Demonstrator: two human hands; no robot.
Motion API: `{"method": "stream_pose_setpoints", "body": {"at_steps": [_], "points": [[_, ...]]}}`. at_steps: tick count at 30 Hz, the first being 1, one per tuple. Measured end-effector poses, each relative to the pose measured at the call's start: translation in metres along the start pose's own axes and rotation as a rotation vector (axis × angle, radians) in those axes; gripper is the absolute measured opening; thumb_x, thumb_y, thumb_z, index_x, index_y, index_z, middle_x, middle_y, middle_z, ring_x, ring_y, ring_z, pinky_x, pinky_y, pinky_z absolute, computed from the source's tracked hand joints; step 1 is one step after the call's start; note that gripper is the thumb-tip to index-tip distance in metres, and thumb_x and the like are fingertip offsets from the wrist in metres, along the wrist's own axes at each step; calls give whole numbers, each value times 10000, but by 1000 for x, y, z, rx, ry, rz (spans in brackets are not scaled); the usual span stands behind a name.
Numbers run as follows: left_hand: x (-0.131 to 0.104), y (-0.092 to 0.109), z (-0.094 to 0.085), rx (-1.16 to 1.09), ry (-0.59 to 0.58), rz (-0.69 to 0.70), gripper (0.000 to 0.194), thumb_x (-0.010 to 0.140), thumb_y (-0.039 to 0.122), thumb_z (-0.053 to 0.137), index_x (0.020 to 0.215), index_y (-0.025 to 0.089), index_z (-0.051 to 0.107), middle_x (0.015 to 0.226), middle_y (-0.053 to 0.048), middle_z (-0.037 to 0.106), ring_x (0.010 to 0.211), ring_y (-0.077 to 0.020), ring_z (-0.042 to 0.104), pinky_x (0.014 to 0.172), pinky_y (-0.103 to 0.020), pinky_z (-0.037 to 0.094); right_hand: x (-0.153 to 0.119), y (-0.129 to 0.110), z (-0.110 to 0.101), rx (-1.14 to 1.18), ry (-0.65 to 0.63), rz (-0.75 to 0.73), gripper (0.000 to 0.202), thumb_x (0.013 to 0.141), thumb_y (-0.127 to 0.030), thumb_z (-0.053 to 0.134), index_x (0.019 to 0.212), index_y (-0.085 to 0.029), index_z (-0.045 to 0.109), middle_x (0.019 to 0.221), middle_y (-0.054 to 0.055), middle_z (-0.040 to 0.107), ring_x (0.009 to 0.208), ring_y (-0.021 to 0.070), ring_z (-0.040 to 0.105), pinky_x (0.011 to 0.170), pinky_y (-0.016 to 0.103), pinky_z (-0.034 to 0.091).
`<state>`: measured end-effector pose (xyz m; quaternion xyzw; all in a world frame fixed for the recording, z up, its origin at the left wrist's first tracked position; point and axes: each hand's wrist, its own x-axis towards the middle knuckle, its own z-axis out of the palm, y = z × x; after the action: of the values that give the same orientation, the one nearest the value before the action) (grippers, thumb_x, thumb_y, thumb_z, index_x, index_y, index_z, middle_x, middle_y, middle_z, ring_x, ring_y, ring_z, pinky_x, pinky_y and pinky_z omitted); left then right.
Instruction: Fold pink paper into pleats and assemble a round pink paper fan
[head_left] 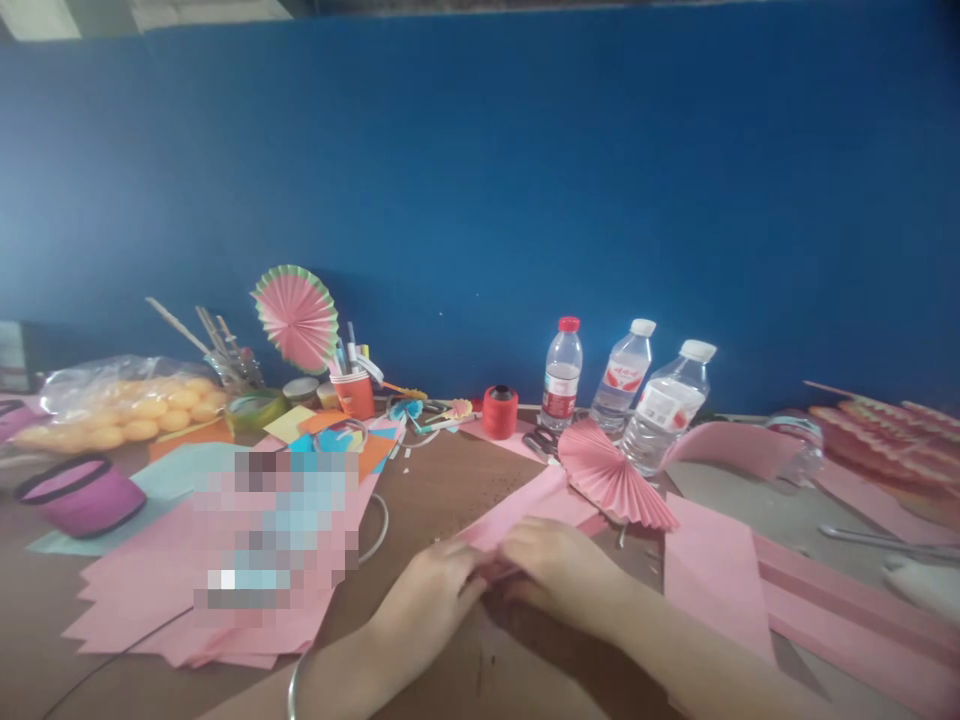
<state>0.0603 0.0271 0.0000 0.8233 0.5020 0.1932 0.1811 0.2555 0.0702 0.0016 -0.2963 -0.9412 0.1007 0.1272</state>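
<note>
My left hand [439, 585] and my right hand [559, 570] meet over the brown table. Both have their fingers closed on the near edge of a sheet of pink paper [517, 508], which stretches away from me toward the back right. The fingertips are pressed close together, and the exact fold between them is partly hidden. Just beyond my right hand lies a pleated pink paper fan [611, 475], spread open. A pair of scissors [541, 442] rests behind the sheet, partly covered by the fan.
A stack of pink sheets [142, 600] lies left, with a blurred-out patch over it. Three water bottles [562, 380] and a red thread spool [500, 412] stand at the back by the blue wall [480, 200]. More pink paper [712, 570] covers the right side.
</note>
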Motion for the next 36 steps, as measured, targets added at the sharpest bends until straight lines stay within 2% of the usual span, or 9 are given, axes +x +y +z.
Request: {"method": "stream_pose_setpoints", "body": {"at_steps": [4, 6, 9, 12, 19, 23, 27, 31, 36], "points": [[-9, 1, -7, 5, -76, -20, 63, 805, 217, 563, 826, 194, 618, 780, 5, 632, 721, -150, 578, 661, -250, 449, 4, -5, 16, 48, 22, -101, 143, 858, -290, 531, 815, -197, 630, 765, 13, 628, 751, 152, 533, 662, 241, 380], [-16, -3, -20, 77, -134, 117, 137, 851, 207, 495, 835, 224, 630, 868, -2, 628, 811, -158, 570, 748, -276, 442, 2, -3, 14, 88, 10, -126, 158, 875, -277, 504, 823, -205, 634, 766, 7, 617, 745, 144, 522, 658, 234, 373], [-29, -12, -37, 172, -215, 312, 240, 872, 163, 435, 1013, 257, 604, 1006, -16, 621, 923, -175, 551, 831, -302, 430, -1, -1, 4, 97, -41, -140, 207, 883, -247, 479, 750, -181, 624, 744, 19, 592, 755, 148, 505, 659, 234, 368], [-38, -19, -40, 210, -228, 410, 342, 844, 177, 493, 1179, 246, 508, 1142, -13, 597, 1029, -195, 522, 909, -325, 409, -2, -4, -2, 78, -113, -154, 217, 901, -215, 430, 800, -187, 620, 734, 15, 575, 734, 142, 486, 660, 238, 355], [-40, -26, -28, 273, -263, 476, 336, 855, 281, 511, 1186, 224, 500, 1138, -5, 614, 1063, -206, 505, 928, -352, 395, 1, -24, -1, 133, -190, -16, 182, 888, -191, 437, 812, -190, 602, 744, 7, 576, 716, 142, 475, 663, 254, 339], [-42, -27, -29, 265, -281, 451, 358, 870, 301, 489, 1220, 228, 469, 1187, 12, 588, 1100, -200, 478, 952, -348, 369, 6, -28, -1, 138, -235, 49, 155, 841, -102, 445, 788, -165, 577, 760, 19, 574, 711, 147, 465, 645, 259, 334], [-42, -27, -32, 228, -322, 447, 381, 844, 234, 510, 1221, 260, 464, 1200, 33, 577, 1102, -191, 474, 945, -340, 378, 12, -24, 4, 26, -288, -28, 134, 742, -40, 484, 706, -160, 533, 713, 14, 547, 645, 152, 424, 584, 272, 308], [-40, -26, -36, 172, -344, 456, 502, 799, 184, 519, 1273, 305, 410, 1233, 61, 554, 1094, -181, 485, 934, -324, 400, 15, -19, 7, -92, -292, -139, 118, 737, -55, 485, 723, -161, 533, 727, 30, 546, 644, 166, 423, 554, 287, 289], [-42, -26, -32, 202, -303, 419, 518, 817, 190, 509, 1313, 260, 375, 1238, 25, 560, 1104, -175, 493, 956, -314, 394, 18, -19, 3, -129, -286, -200, 116, 712, -65, 519, 706, -180, 533, 706, 22, 554, 624, 171, 438, 523, 297, 272]]}}
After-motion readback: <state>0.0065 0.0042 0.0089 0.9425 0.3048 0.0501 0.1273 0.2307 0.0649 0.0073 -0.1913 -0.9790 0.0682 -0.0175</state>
